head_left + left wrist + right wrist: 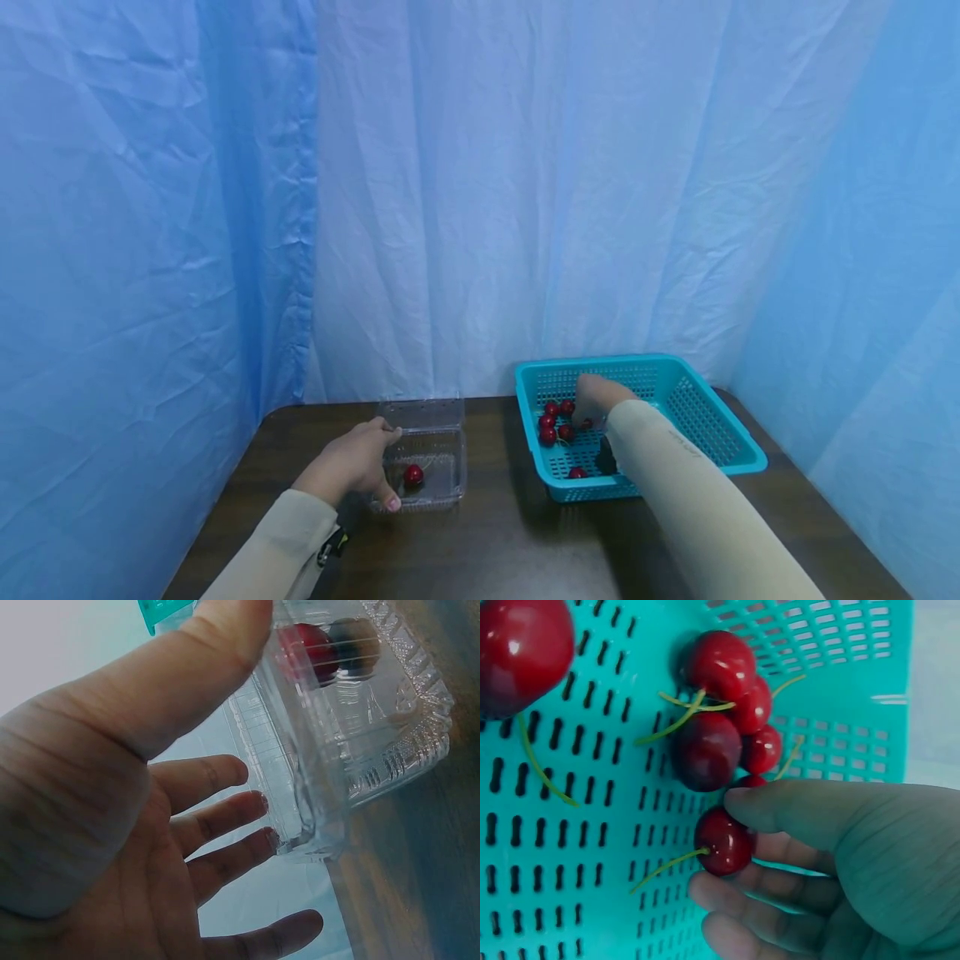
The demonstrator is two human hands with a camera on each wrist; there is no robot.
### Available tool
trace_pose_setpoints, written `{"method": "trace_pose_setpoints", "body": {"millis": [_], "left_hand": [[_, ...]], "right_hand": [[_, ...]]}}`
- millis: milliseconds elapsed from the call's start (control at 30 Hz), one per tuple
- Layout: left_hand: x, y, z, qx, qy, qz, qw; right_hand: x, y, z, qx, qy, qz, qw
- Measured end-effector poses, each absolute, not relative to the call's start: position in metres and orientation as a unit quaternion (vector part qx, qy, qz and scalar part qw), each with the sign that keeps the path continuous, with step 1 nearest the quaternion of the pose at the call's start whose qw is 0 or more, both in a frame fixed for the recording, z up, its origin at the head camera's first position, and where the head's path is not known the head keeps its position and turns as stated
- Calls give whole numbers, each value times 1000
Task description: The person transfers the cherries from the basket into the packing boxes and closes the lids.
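Note:
My left hand [356, 458] is spread along the left side of a clear plastic clamshell box [452, 468], whose lid is folded back. In the left wrist view its fingers are nearly straight, with fingertips at the box wall [322, 817]. One red cherry [413, 476] lies inside the box. My right hand [597, 395] reaches down into a turquoise basket [701, 417]. There the thumb and fingers pinch a dark red cherry [724, 844] with a green stem. Several more cherries [718, 664] lie beside it, bunched against the basket's left part.
A single cherry [577, 472] sits apart near the basket's front wall. Box and basket stand on a dark wooden table [495, 500], the basket to the right. Pale blue curtains [480, 200] hang behind and on both sides.

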State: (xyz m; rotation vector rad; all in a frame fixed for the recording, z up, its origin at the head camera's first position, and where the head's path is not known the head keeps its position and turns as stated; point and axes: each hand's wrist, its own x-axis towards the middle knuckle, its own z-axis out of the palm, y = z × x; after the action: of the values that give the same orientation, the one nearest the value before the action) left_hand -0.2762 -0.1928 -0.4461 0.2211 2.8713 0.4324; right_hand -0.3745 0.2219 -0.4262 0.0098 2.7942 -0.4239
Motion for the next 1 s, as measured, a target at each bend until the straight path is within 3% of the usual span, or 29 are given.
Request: {"method": "trace_pose_setpoints", "body": {"millis": [333, 1000], "left_hand": [[-278, -193, -448, 74, 980, 145, 114], [-277, -193, -448, 70, 980, 149, 115]], "right_hand": [[-393, 222, -415, -20, 978, -136, 156], [-362, 155, -355, -119, 976, -151, 105]]}}
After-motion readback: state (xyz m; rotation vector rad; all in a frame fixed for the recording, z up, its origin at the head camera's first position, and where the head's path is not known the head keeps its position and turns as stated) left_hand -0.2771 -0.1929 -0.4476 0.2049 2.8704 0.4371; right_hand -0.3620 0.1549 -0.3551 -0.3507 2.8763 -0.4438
